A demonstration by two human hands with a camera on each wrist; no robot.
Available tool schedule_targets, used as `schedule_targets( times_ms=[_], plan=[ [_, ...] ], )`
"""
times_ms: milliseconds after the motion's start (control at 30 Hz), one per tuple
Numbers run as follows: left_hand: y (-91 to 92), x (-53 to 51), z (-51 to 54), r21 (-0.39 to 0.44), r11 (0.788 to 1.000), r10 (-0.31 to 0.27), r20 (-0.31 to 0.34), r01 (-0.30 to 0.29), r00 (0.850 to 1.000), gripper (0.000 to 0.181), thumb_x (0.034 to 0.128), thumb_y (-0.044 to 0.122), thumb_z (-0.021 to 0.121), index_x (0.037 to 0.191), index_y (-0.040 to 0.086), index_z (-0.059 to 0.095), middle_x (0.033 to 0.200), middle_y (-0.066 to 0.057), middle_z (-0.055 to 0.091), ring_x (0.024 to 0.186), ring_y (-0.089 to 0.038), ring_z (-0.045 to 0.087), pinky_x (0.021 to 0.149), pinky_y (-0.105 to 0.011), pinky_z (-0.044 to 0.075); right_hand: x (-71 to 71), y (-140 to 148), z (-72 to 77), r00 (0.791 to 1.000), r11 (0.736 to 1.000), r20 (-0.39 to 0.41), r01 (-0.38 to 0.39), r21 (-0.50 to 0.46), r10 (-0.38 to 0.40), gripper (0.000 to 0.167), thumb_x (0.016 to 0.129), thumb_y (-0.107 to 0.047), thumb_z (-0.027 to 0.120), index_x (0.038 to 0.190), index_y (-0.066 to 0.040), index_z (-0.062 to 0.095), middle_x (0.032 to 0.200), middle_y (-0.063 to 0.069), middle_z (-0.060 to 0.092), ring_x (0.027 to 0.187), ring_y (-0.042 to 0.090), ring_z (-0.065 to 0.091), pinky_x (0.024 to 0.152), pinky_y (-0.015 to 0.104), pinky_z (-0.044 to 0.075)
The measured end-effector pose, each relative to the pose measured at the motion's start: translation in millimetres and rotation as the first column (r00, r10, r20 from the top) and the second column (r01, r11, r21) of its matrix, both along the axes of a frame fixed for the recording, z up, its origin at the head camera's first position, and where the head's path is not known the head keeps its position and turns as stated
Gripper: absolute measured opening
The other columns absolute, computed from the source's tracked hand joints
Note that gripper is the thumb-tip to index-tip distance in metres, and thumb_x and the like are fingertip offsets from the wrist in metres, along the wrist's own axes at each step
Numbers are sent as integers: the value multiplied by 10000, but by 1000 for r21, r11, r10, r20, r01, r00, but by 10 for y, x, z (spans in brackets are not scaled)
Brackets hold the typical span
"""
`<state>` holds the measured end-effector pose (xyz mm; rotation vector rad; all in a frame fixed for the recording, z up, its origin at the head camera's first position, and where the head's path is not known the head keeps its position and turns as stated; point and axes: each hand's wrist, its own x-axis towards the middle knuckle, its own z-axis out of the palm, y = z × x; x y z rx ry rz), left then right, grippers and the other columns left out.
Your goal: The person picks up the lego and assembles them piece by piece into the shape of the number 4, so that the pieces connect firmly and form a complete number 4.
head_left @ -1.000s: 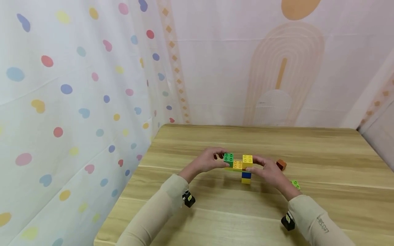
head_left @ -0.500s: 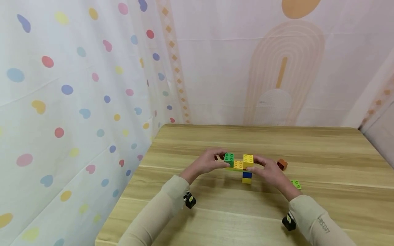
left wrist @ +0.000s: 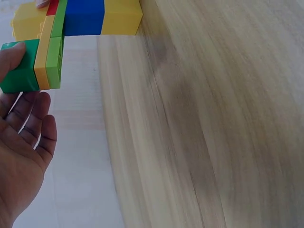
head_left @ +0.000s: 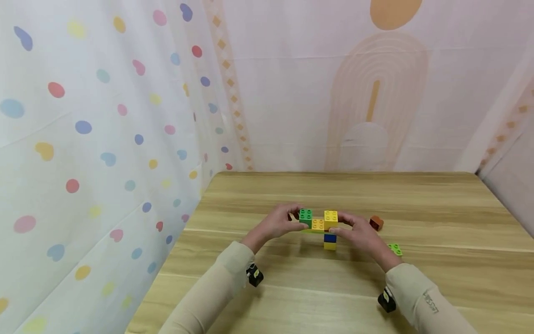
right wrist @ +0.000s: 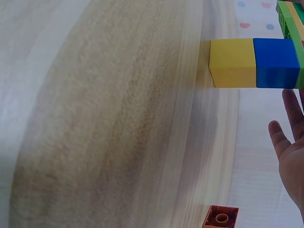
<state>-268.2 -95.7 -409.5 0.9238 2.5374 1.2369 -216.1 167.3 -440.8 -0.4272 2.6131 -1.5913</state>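
Toy building blocks form one joined assembly between the two hands. At its base a yellow block point(head_left: 330, 246) stands on the table with a blue block point(head_left: 330, 238) on it. Thin lime green plates point(left wrist: 54, 61) reach leftward from the blue block's top. Over them lie an orange-yellow plate point(head_left: 318, 224) and a red plate point(left wrist: 52, 6). My left hand point(head_left: 275, 223) pinches the green block point(head_left: 306, 219) on the overhanging left end. With thumb and fingers, my right hand point(head_left: 359, 232) grips the upper yellow block point(head_left: 331, 219) above the column. Right fingertips are partly hidden behind it.
A brown-orange block point(head_left: 376, 223) lies right of the assembly, its hollow side showing. Close to the right forearm is a lime green block point(head_left: 394, 249), partly covered. The wooden table point(head_left: 292, 306) ends at a patterned curtain point(head_left: 283, 93) behind and to the left.
The head view has shifted slightly, so everything appears a little further left. Both hands keep the same hold, and the blocks look unchanged.
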Motion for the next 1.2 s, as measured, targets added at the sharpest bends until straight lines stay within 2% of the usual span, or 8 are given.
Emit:
schedule_targets(
  times_ms=[500, 667, 933, 1200],
  plan=[
    [91, -32, -52, 19, 1000, -23, 36, 23, 999, 178, 873, 220, 785, 1003, 164, 678, 907, 9, 619, 862, -172, 551, 693, -278, 452, 52, 64, -7, 1000, 1000, -10, 27, 7, -27, 483, 942, -353, 691, 1335, -83, 609, 1296, 99, 619, 1295, 377, 483, 1030, 615, 361],
    [4, -24, -53, 27, 1000, -10, 61, 9, 998, 193, 883, 232, 774, 1025, 146, 676, 921, -12, 618, 860, -193, 547, 682, -289, 457, 7, -18, -33, 1000, 1000, -15, 9, 2, -9, 472, 937, -337, 699, 1335, -100, 608, 1285, 79, 626, 1298, 373, 485, 1033, 603, 368],
    [-184, -26, -69, 21, 999, 38, 55, -40, 998, 257, 889, 244, 767, 1105, 140, 675, 935, -6, 622, 880, -226, 560, 685, -305, 477, -82, -205, -18, 1000, 1000, -21, -19, -20, 19, 435, 933, -309, 709, 1310, -109, 629, 1260, 49, 638, 1277, 350, 511, 1026, 552, 403],
    [-238, -23, -77, -8, 999, 48, 57, -48, 997, 241, 899, 261, 755, 1101, 158, 673, 952, -2, 626, 909, -285, 574, 688, -316, 483, -103, -256, -42, 1000, 999, -5, -13, -35, 13, 427, 932, -312, 711, 1294, -97, 637, 1172, 29, 653, 1106, 241, 588, 950, 455, 481]
  ],
)
